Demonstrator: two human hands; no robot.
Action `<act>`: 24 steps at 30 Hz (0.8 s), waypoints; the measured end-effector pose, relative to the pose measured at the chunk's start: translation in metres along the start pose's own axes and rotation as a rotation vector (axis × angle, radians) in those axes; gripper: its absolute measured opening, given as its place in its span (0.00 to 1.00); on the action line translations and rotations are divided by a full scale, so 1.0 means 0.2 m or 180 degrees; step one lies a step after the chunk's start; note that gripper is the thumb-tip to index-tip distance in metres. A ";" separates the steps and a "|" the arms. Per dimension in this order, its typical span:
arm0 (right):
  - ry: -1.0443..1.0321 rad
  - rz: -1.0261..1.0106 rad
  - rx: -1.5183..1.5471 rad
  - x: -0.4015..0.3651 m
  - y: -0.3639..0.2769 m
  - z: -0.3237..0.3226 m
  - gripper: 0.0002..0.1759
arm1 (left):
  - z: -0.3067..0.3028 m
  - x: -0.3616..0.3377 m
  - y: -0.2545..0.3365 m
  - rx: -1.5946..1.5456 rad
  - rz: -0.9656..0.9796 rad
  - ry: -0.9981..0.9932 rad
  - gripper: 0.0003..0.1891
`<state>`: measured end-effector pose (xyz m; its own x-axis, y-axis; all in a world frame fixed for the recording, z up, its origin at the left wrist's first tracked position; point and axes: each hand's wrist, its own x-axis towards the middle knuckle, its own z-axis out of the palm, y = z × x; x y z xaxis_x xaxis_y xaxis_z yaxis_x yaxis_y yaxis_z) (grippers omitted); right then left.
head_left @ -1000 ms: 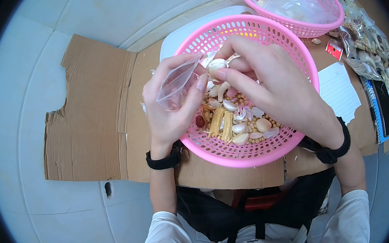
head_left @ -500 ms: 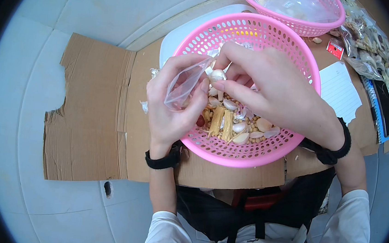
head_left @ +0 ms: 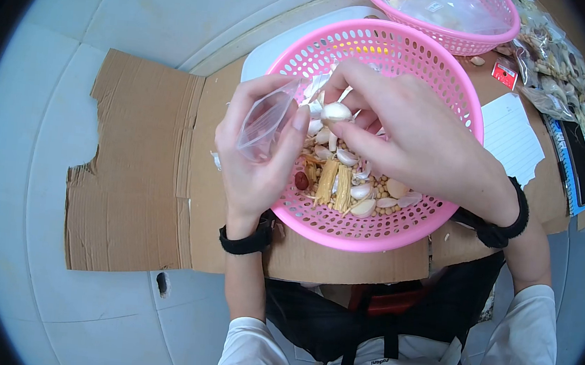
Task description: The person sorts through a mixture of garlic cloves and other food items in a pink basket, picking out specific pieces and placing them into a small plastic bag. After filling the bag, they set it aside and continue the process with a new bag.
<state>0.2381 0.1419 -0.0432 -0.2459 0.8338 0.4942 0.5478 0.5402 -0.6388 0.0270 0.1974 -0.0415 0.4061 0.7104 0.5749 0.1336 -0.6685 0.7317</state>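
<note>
- Left hand [head_left: 255,172] at the pink basket's [head_left: 371,237] left rim, fingers closed on a clear plastic bag [head_left: 263,121].
- Right hand [head_left: 415,137] over the basket's middle, pinching a garlic clove [head_left: 337,111] just beside the bag's mouth.
- Second basket [head_left: 451,40] beyond the pink basket's far rim.

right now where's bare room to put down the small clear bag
The flattened brown cardboard sheet is bare left of the left hand, which holds the small clear plastic bag; a thin strip is free below the large pink perforated plastic basket. Crowded: inside that basket, under the right hand pinching a garlic clove, and far right with white notepad and packets.
</note>
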 end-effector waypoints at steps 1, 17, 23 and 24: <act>0.0013 0.0087 0.0072 0.00 -0.01 0.00 0.10 | 0.00 0.00 0.01 0.0015 0.0045 -0.0092 0.19; 0.0067 -0.0019 0.0149 0.00 0.01 0.01 0.10 | -0.01 0.00 0.01 0.0077 -0.0057 -0.0428 0.18; -0.0053 0.0156 0.0188 0.00 -0.02 0.00 0.10 | -0.01 0.00 0.00 0.0196 0.0023 -0.0399 0.19; -0.0053 0.0155 0.0187 0.00 -0.02 -0.01 0.10 | -0.01 0.00 0.00 0.0196 0.0024 -0.0399 0.19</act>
<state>0.2366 0.1392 -0.0397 -0.2335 0.8609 0.4521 0.5116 0.5041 -0.6958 0.0250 0.1970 -0.0412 0.5165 0.6748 0.5271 0.1838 -0.6886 0.7014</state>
